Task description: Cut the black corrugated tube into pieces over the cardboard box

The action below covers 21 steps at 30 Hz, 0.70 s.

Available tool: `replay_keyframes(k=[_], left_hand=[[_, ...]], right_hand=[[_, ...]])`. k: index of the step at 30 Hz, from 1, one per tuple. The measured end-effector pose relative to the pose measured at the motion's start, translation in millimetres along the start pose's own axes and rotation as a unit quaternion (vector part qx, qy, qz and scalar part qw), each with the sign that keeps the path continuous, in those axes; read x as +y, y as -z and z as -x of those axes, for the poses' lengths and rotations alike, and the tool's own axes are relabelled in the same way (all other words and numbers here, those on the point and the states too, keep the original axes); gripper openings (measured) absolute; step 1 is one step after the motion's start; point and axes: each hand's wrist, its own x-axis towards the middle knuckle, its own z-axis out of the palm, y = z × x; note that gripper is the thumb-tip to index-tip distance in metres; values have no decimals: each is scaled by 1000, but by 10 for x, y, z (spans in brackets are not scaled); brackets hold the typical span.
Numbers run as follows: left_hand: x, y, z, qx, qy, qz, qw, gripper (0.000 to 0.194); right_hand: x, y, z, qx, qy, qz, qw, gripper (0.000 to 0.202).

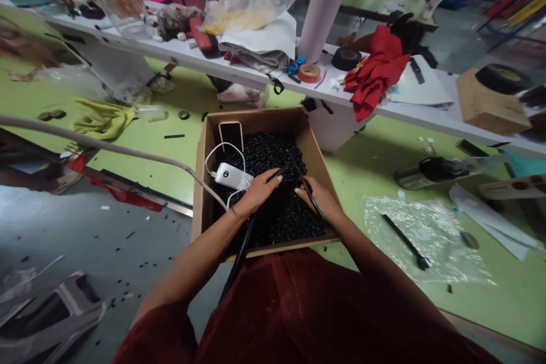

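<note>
My left hand point(261, 189) is closed round a long black corrugated tube point(242, 244); its end points up and right past my fingers, and the rest runs down beside my body. My right hand point(319, 198) grips what look like black-handled scissors point(312, 196), their dark blades close to the tube's end. Whether the blades touch the tube is hard to tell against the dark background. Both hands are over a cardboard box point(326, 182) holding many small black pieces point(273, 148). Inside it, a white power bank point(230, 175) with a white cable and a phone point(231, 135) rest at the left.
A grey hose-like cable point(128, 148) crosses into the box's left side. Right of the box, a plastic bag point(426, 239) lies under a black brush-like tool point(405, 239), near a metal flask point(409, 177). A cluttered shelf point(179, 52) spans behind. Another person's limbs show at left.
</note>
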Motion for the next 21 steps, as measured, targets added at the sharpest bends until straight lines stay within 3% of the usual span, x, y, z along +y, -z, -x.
replay_keyframes(k=[7, 13, 21], left_hand=[[39, -23, -20, -7, 53, 28, 998, 33], [-20, -20, -21, -12, 1, 6, 1000, 30], [-56, 9, -40, -2, -86, -123, 989, 35]], right_hand=[[44, -8, 6, -3, 14, 16, 1000, 43], [26, 2, 19, -32, 17, -9, 999, 44], [33, 26, 54, -55, 34, -27, 998, 49]])
